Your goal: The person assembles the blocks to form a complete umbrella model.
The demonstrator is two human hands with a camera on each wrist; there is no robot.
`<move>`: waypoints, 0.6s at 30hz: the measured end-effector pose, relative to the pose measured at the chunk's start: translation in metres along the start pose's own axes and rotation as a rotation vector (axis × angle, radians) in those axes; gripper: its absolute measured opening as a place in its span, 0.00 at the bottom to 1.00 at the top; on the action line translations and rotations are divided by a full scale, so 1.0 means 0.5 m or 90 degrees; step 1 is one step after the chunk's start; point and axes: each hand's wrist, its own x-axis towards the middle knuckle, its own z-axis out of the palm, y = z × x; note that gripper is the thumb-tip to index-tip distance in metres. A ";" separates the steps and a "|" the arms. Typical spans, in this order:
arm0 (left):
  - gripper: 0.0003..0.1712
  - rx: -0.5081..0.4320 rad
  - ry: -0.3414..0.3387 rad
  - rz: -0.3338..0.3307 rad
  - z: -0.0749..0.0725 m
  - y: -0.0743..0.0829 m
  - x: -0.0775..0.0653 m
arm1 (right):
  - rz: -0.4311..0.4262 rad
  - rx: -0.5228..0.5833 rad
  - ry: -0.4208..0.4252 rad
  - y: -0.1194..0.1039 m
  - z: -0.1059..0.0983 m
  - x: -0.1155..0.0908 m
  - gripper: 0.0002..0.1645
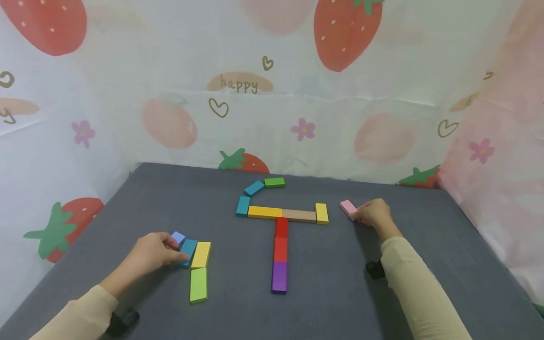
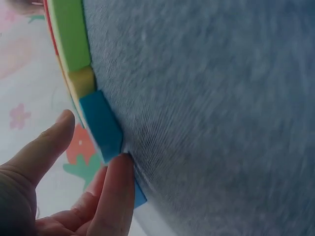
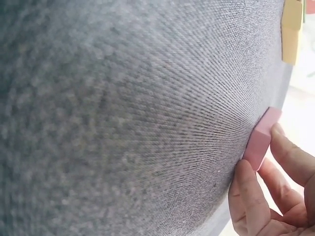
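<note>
On the table's left, my left hand (image 1: 155, 252) rests at a lavender-blue block (image 1: 178, 237) and a teal block (image 1: 188, 251). In the left wrist view, fingertips reach the corner where the teal block (image 2: 102, 125) meets the bluish one (image 2: 140, 195), with the thumb spread apart from the fingers. A yellow block (image 1: 201, 255) and a lime green block (image 1: 198, 284) continue that line toward me. At the right, my right hand (image 1: 376, 213) pinches the near end of a pink block (image 1: 348, 208); in the right wrist view this block (image 3: 261, 140) lies close against the cloth.
Mid-table, a joined figure has red blocks (image 1: 281, 248) and a purple block (image 1: 279, 277) as a stem under yellow (image 1: 265, 212) and tan (image 1: 299, 216) ones. Teal blocks (image 1: 243, 206) and a green block (image 1: 274, 182) curve behind it. A yellow block (image 1: 321, 213) ends its right side.
</note>
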 end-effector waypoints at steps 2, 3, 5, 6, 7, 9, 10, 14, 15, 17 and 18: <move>0.27 0.007 0.002 0.005 0.004 0.000 0.001 | 0.002 0.005 0.000 0.002 0.001 0.004 0.22; 0.27 0.011 0.003 0.009 0.006 0.001 0.002 | 0.004 0.008 0.000 0.002 0.001 0.005 0.22; 0.28 0.020 0.010 0.019 0.010 0.002 0.002 | 0.009 0.009 -0.004 0.001 0.000 0.007 0.22; 0.28 0.023 0.011 0.022 0.011 0.003 0.003 | 0.011 0.007 -0.005 0.001 -0.001 0.007 0.22; 0.28 0.024 0.011 0.025 0.012 0.004 0.003 | 0.012 0.004 -0.006 0.001 -0.003 0.006 0.22; 0.28 0.020 0.009 0.026 0.014 0.005 0.004 | 0.014 0.000 -0.006 0.000 -0.004 0.004 0.21; 0.28 0.017 0.007 0.026 0.014 0.006 0.004 | 0.015 -0.001 -0.006 0.000 -0.005 0.003 0.21; 0.28 0.004 0.012 0.026 0.016 0.010 0.000 | 0.020 0.001 -0.009 -0.001 -0.004 0.001 0.21; 0.27 0.003 0.016 0.026 0.017 0.011 -0.001 | 0.022 0.004 -0.009 -0.002 -0.003 0.001 0.21; 0.28 0.007 0.023 0.023 0.018 0.013 -0.004 | 0.026 0.011 -0.010 -0.004 0.000 0.002 0.22; 0.28 0.011 0.026 0.020 0.019 0.014 -0.006 | 0.027 0.014 -0.010 -0.004 0.001 0.003 0.22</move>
